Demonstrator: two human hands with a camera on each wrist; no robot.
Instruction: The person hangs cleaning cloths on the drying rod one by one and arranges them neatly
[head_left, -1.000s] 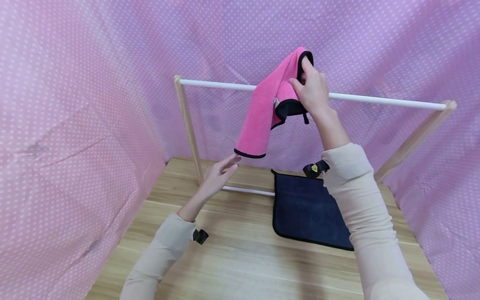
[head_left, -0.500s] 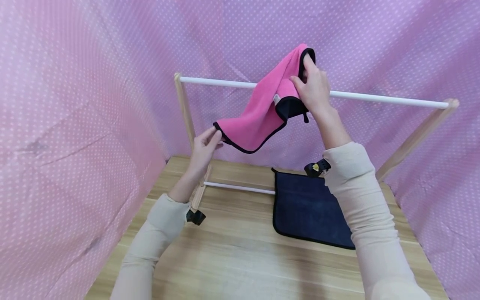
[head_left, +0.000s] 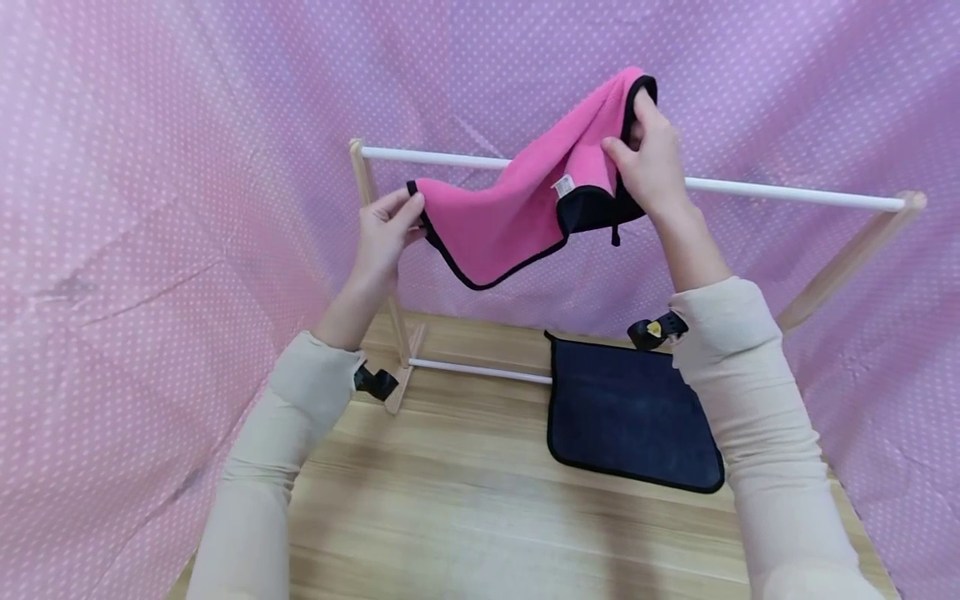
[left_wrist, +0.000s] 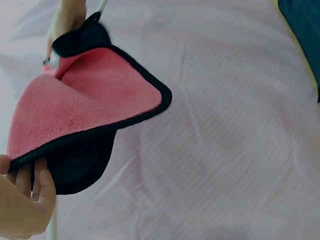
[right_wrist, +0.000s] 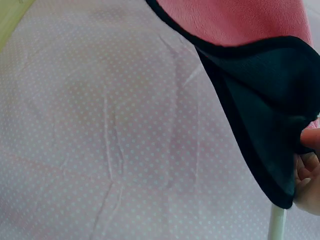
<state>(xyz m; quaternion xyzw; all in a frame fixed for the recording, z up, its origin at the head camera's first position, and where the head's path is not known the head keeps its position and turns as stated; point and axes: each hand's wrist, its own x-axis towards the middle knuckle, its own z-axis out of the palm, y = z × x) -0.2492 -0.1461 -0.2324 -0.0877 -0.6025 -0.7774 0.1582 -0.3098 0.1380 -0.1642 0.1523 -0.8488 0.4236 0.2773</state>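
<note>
A pink towel (head_left: 487,225) with a black border and dark underside is stretched between both hands, in front of the rack's white upper bar (head_left: 787,192). My left hand (head_left: 381,235) pinches its left corner between thumb and fingers. Higher up, my right hand (head_left: 654,162) grips the right edge, where the cloth bunches and folds over. A small white label (head_left: 563,186) shows near that fold. In the left wrist view the dark underside (left_wrist: 75,170) hangs below the pinched edge. The right wrist view shows only part of the right hand (right_wrist: 309,172).
A dark navy cloth (head_left: 630,417) lies flat on the wooden table (head_left: 465,500), over part of the rack's lower bar (head_left: 480,371). Wooden posts (head_left: 847,262) carry the upper bar at both ends. Pink dotted curtains (head_left: 150,250) surround the table.
My left hand has taken hold of the towel's hanging corner and lifted it up and left, spreading the cloth. My right hand, still gripping, has moved slightly up and right.
</note>
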